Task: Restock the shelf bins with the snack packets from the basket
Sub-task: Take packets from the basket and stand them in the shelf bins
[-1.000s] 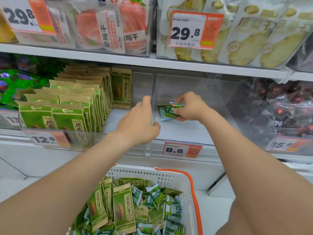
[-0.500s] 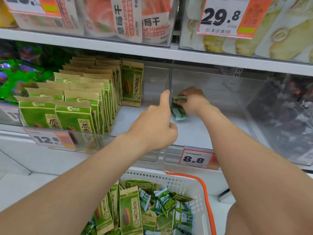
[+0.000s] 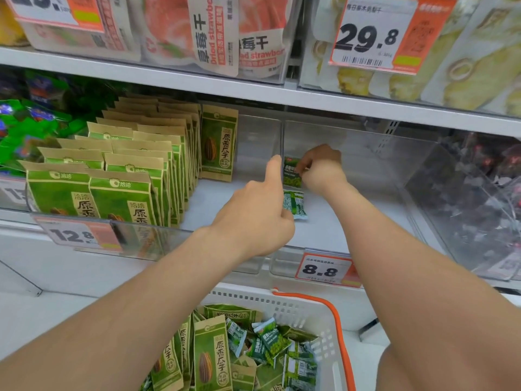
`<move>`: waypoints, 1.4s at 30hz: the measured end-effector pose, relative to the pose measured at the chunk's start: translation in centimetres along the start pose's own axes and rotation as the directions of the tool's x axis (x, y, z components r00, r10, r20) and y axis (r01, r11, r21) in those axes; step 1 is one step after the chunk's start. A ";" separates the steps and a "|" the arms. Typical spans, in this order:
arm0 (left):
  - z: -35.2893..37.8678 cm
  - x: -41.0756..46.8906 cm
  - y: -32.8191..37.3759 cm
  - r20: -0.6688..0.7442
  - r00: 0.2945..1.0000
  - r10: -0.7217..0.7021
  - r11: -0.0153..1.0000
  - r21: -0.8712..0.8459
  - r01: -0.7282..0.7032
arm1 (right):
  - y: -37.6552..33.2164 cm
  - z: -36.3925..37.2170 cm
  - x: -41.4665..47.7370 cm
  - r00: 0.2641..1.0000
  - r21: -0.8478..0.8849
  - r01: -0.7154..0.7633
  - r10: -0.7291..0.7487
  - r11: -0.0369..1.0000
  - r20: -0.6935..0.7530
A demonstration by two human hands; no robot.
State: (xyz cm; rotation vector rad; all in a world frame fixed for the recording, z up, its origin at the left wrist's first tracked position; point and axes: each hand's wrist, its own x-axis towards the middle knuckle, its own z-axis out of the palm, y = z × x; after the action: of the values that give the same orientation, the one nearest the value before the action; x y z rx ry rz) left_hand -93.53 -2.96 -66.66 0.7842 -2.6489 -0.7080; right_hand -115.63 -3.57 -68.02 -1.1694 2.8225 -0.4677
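Observation:
In the clear right shelf bin [image 3: 366,153], my right hand [image 3: 321,167] pinches a small green snack packet [image 3: 291,176] and holds it upright near the bin's left wall. A second small green packet [image 3: 296,204] lies flat on the bin floor just below it. My left hand [image 3: 253,218] is beside the divider between the bins, its index finger straight up along the divider and the other fingers curled, holding nothing. Below, the white basket [image 3: 310,306] with an orange handle holds several small green packets [image 3: 270,342] and taller sunflower-seed packets [image 3: 211,359].
The left bin holds rows of upright sunflower-seed packets [image 3: 121,193] behind a 12.8 price tag [image 3: 76,235]. An 8.8 tag [image 3: 324,269] hangs on the right bin's front. Dark packets [image 3: 485,198] fill the bin at far right. The shelf above [image 3: 253,88] carries dried-fruit bags.
My right hand has carried the small packets deeper into the right bin; one now lies on the floor and one is held upright. My left index finger has straightened along the divider.

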 end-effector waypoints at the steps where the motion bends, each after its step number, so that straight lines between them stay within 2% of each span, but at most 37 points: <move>1: 0.0 0.0 0.0 0.000 1.000 0.001 1.000 0.000 -0.001 | -0.2 -0.2 -0.1 1.000 -0.010 0.011 -0.011 1.000 0.014; 8: -0.1 0.0 0.1 0.004 1.000 -0.004 1.000 -0.003 0.004 | -0.1 -0.6 -1.1 0.988 -0.055 0.105 -0.097 0.993 0.120; 12: -0.1 0.0 0.1 0.003 1.000 -0.005 1.000 -0.012 0.005 | 0.9 -0.5 -1.2 0.968 0.070 0.135 -0.146 0.988 0.202; 16: 0.1 0.0 -0.1 -0.003 1.000 -0.008 1.000 -0.022 0.008 | 1.3 -0.9 -1.7 0.894 0.111 0.189 -0.218 0.976 0.392; 19: 0.0 0.0 0.0 -0.008 1.000 -0.010 1.000 -0.020 0.010 | 1.4 -1.4 -2.3 0.833 0.049 0.245 -0.236 0.968 0.501; 21: 0.0 0.0 0.0 -0.007 1.000 -0.005 1.000 -0.018 0.005 | 1.8 -1.0 -2.3 0.816 0.005 0.293 -0.253 0.956 0.520; 27: 0.0 0.0 0.0 0.000 1.000 0.003 1.000 -0.008 -0.003 | 2.7 -0.1 -2.1 0.880 0.001 0.355 -0.334 0.935 0.336; 30: -0.1 0.0 0.0 0.002 1.000 0.003 1.000 0.000 -0.003 | 2.3 -0.5 -2.4 0.900 0.061 0.333 -0.336 0.941 0.278; 32: 0.0 0.0 -0.1 0.005 1.000 0.003 1.000 -0.002 -0.003 | 2.1 -0.4 -2.3 0.914 0.029 0.327 -0.325 0.944 0.242; 35: -0.1 0.0 -0.1 0.001 1.000 -0.002 1.000 -0.005 0.002 | 1.8 -0.2 -1.7 0.957 -0.047 0.249 -0.239 0.967 0.163; 37: -0.1 -0.1 -0.1 0.002 1.000 -0.002 1.000 -0.009 0.002 | 1.6 0.0 -1.0 0.986 -0.053 0.146 -0.141 0.988 0.089; 40: 0.0 -0.1 0.0 0.000 1.000 0.003 1.000 -0.011 -0.003 | 1.6 0.3 -0.2 0.999 0.113 -0.037 0.040 0.993 -0.020; 42: 0.0 -0.1 -0.1 -0.002 1.000 -0.003 1.000 -0.009 0.003 | 1.5 0.6 0.0 0.996 0.211 -0.078 0.083 0.974 -0.017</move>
State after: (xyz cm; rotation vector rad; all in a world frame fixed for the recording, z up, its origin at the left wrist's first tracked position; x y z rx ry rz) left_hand -93.44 -2.98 -66.68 0.7862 -2.6411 -0.7190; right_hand -116.55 -2.66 -69.02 -1.0119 2.7447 -0.7584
